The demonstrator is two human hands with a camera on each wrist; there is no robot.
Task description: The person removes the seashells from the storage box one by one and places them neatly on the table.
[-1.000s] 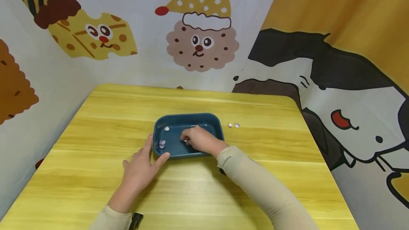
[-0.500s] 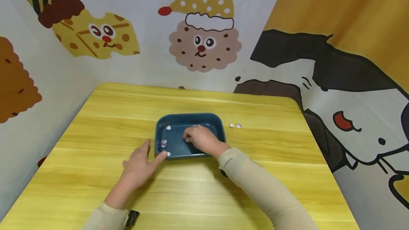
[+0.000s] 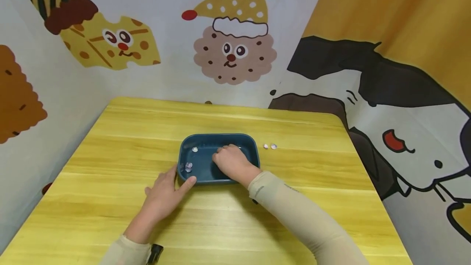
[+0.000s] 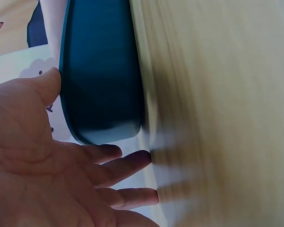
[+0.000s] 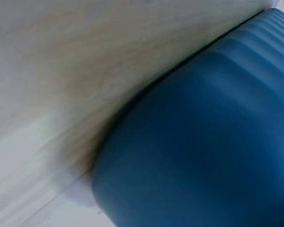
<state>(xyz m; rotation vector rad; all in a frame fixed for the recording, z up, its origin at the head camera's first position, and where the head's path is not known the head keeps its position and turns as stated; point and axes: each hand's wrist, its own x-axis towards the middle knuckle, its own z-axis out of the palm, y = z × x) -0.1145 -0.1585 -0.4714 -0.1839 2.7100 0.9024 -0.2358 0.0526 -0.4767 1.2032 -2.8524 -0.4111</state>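
A dark blue rectangular tray [image 3: 217,136] sits mid-table. Inside it lie small pale shell-like pieces, one near the back left [image 3: 195,149] and a purple-white cluster [image 3: 189,166] by the left wall. My left hand [image 3: 179,177] lies flat on the table with straight fingers, its thumb against the tray's front-left corner; the left wrist view shows the hand [image 4: 61,156] beside the tray [image 4: 102,71]. My right hand [image 3: 220,158] is inside the tray, knuckles up, fingers curled down to the floor. Whether it holds anything is hidden.
Two more small pieces [image 3: 270,146] lie on the yellow wooden table [image 3: 110,142] just right of the tray. Cartoon-printed walls close in the table at the back and on both sides. The right wrist view shows only the tray's outer wall [image 5: 208,142].
My right hand has shifted slightly toward the back of the tray. The left hand's fingers have drawn in closer to the tray's left corner.
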